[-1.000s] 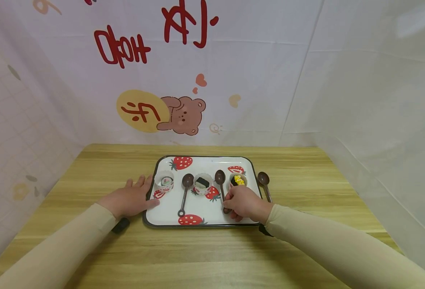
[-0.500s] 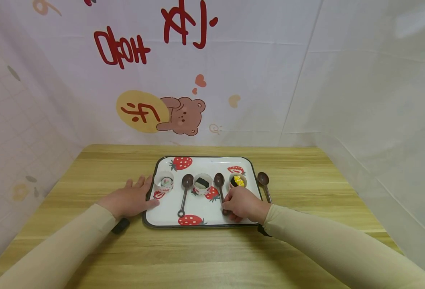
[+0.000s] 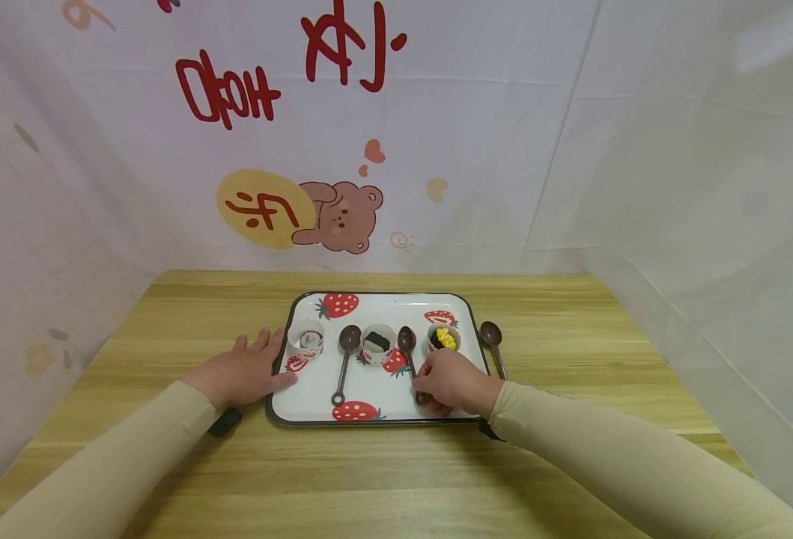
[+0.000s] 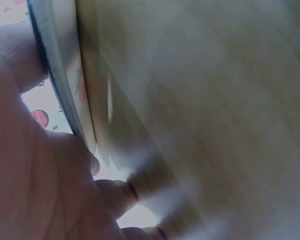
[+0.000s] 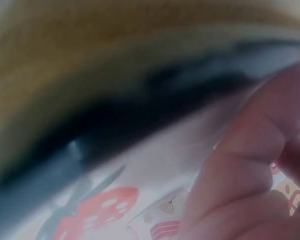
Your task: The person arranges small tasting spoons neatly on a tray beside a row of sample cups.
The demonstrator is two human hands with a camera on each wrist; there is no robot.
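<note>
My right hand (image 3: 455, 382) pinches the handle end of a brown spoon (image 3: 406, 340) lying between two paper cups on a strawberry-print tray (image 3: 383, 397). Just beyond that hand, the right paper cup (image 3: 433, 349) holds a dark sushi piece with yellow topping (image 3: 445, 339). At the tray's left side my left hand (image 3: 244, 372) lies with fingers spread along the outer wall and thumb over the rim (image 4: 60, 75). In the right wrist view the fingers (image 5: 240, 165) are curled, and the spoon itself is hard to make out.
A second brown spoon (image 3: 350, 338) lies on the tray between the left paper cup (image 3: 295, 344) and the middle paper cup (image 3: 378, 359), both holding sushi pieces. Another spoon (image 3: 492, 334) lies on the wooden table (image 3: 342, 479), right of the tray. Printed cloth (image 3: 477, 135) hangs behind.
The bowl of the pinched spoon has shifted slightly left toward the middle cup and looks narrower. My right hand has moved a touch left; the left hand has stayed put.
</note>
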